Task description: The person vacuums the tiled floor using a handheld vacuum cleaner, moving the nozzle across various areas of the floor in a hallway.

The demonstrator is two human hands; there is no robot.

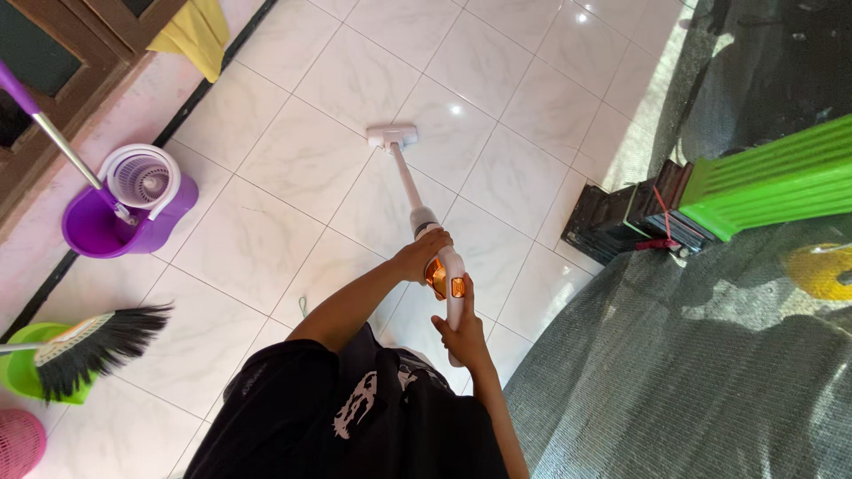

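Black shirt fabric (355, 417) fills the near edge, and just beyond it both hands grasp a white stick vacuum (417, 208). The right hand (461, 333) wraps the near end of the handle; the left hand (424, 253) closes round the body just above the orange canister. Its long axis runs from the hands away and slightly left, with the floor head (392, 136) pointing far, flat on the glossy white tiles (293, 160). A wide sweep left could knock the purple mop bucket (124, 213); to the right, the head might catch the edge of the grey netting (674, 355) or strike the dark stand (621, 217).
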